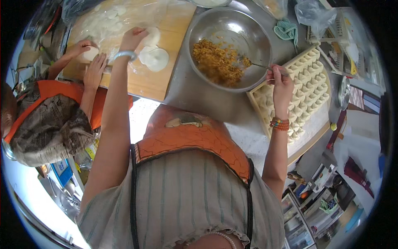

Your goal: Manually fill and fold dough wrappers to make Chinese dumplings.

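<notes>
My left hand pinches the edge of a round dough wrapper above the wooden board. Just below it, a small overlapping pile of wrappers lies on the board. My right hand grips the handle of a metal spoon. The spoon's bowl carries some filling and rests inside a large steel mixing bowl. Orange-brown chopped filling covers the left and lower part of that bowl. Under my right wrist, a wooden tray bears rows of folded dumplings.
At left, another person's hands work a wrapper on the same board. More dough rounds lie under plastic film at the back. A green cloth sits beyond the bowl. A plastic rack stands at the far right.
</notes>
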### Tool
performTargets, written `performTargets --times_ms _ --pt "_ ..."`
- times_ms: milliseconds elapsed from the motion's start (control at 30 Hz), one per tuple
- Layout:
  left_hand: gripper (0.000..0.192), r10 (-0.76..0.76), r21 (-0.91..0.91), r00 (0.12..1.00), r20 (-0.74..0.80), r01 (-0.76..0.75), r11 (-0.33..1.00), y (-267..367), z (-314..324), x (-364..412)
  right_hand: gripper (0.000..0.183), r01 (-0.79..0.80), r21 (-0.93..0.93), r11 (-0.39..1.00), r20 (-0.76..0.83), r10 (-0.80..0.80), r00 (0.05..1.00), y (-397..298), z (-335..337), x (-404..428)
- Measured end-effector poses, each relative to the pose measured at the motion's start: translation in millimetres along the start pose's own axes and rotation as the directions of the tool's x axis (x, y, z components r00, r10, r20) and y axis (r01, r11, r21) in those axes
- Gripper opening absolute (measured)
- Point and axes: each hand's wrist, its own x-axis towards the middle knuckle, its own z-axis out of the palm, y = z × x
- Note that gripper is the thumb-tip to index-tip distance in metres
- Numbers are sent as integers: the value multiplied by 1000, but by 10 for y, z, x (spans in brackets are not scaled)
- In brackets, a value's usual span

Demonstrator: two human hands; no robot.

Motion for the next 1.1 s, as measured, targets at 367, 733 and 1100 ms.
performTargets --times_ms 367,733,1100 --pt "32 -220 -934 930 293 328 142 976 -31 -1458 24 -84 200 976 175 48 983 172 231 35" --pt "34 670 -833 666 328 539 -128 1472 -1 -1715 26 -192 426 884 106 162 981 382 239 44" --pt "47 286 -749 727 623 661 -49 1407 842 -1251 23 -52 454 889 -84 101 991 201 91 -233"
